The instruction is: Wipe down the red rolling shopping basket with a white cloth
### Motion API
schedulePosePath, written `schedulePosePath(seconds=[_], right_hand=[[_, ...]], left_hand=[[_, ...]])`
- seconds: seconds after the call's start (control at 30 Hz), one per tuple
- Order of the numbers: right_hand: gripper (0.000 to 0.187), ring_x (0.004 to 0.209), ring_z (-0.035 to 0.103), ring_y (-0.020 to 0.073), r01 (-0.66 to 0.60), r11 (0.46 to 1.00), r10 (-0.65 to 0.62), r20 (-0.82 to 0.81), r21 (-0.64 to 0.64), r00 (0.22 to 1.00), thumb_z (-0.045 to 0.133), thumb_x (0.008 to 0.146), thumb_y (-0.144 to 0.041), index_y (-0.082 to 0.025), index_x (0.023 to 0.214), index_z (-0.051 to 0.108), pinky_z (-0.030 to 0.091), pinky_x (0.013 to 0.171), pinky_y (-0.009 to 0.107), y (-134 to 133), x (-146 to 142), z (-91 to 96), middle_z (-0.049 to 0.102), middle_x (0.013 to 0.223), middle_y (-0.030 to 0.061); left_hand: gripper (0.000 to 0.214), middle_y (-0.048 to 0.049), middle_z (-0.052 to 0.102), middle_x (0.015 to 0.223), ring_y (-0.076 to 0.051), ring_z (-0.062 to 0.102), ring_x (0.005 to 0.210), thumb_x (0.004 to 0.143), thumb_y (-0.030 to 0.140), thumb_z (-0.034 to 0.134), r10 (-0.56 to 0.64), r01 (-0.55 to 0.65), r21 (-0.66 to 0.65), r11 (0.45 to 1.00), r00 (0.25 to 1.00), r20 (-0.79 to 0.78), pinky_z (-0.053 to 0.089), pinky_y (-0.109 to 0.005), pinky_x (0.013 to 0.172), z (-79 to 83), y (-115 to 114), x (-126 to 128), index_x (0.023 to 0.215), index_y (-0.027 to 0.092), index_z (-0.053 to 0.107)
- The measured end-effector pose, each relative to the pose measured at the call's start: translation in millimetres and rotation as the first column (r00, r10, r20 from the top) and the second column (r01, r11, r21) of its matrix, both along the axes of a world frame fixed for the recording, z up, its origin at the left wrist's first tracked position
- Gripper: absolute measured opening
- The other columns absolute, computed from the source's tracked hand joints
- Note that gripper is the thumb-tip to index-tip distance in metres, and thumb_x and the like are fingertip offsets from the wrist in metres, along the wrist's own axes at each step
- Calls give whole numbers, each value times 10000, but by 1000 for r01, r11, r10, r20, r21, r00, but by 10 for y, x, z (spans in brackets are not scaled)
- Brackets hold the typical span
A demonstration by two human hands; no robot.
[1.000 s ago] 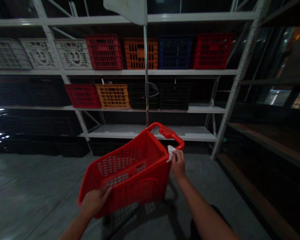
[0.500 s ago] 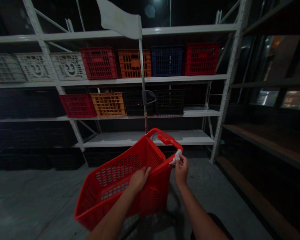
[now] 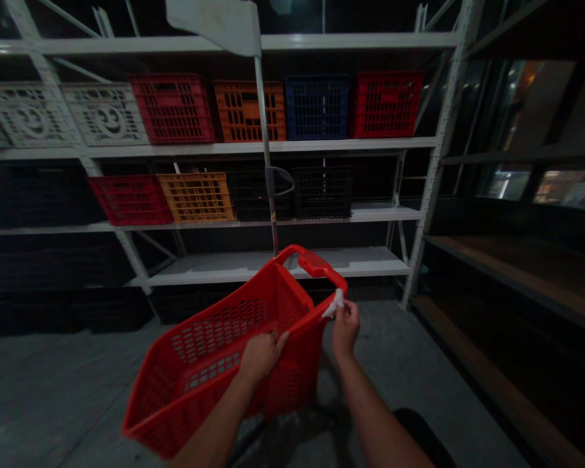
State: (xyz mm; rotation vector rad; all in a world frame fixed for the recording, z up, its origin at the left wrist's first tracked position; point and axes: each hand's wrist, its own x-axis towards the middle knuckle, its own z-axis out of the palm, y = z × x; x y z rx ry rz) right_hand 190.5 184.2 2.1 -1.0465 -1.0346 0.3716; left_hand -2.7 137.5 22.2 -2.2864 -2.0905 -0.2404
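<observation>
A red plastic shopping cart [image 3: 214, 325] with perforated walls stands in front of me, its handle [image 3: 316, 263] at the upper right. My left hand [image 3: 262, 356] grips the near side rim, fingers over the inside and thumb along the edge. My right hand [image 3: 345, 325] pinches a crumpled white cloth or tissue [image 3: 335, 303] against the rim just below the handle's near end. A metal pole [image 3: 266, 136] with a white flag-shaped panel [image 3: 219, 23] on top rises behind the cart.
Behind the cart, a white metal rack [image 3: 234, 149] carries white, red, orange, blue and black crates, such as this blue crate [image 3: 316, 107]. A darker shelf unit [image 3: 517, 260] stands to the right. Grey floor [image 3: 53, 383] extends to the left.
The whole view has shifted, so the cart and rack appear a little further left. My left hand keeps its hold on the rim; my right hand stays with the white cloth near the handle.
</observation>
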Motion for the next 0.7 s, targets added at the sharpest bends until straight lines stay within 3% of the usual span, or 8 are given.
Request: schedulePosePath(seconds=[0.1,0.2,0.3,0.4,0.57,0.7], right_hand=[[146,724,545,171,54,998,-59,-172,-30,983,395,814,-287,-186,912,434,457,653,287,51,-4,98,535,835,63],[89,821,524,189,57,998,-55,-62,30,997,394,810,-262,-208,838,458,439,745,321,-107,-231,-87,521,869,68],[85,836,503,201,-31,997,22,122,74,992,401,807,-228,-229,763,474,421,778,347,-303,-418,-335,507,845,60],[111,818,506,200,-82,993,63,207,83,976,403,804,-204,-232,748,496,420,771,345,-366,-381,-382,511,824,51],[142,817,514,182,55,990,-64,65,127,996,400,823,-225,-199,850,537,426,753,313,-229,-43,-9,520,864,57],[171,817,523,183,114,989,-122,89,94,989,417,788,-213,-181,820,582,425,752,300,-26,229,320,533,854,66]], left_hand=[[694,-116,679,784,-207,640,780,847,570,63,17,-17,-7,1000,1000,-1,435,-290,687,-8,-4,22,830,168,628],[702,-117,679,801,-206,637,793,846,570,55,20,-20,-16,1000,1000,0,431,-287,693,7,-15,32,838,169,631],[697,-111,679,815,-197,631,814,847,569,61,8,-8,-26,1000,1000,1,423,-272,707,35,-43,-7,861,171,633],[680,-107,680,816,-193,629,823,855,556,73,-11,10,-34,999,1000,-3,415,-264,713,55,-82,-100,860,173,635],[670,-96,679,764,-199,633,780,860,543,66,-49,48,-33,998,998,-37,407,-273,682,72,-111,-249,784,185,627],[632,-83,681,776,-188,628,803,865,529,93,-33,31,-53,998,999,-36,400,-264,702,92,-104,-290,796,194,625]])
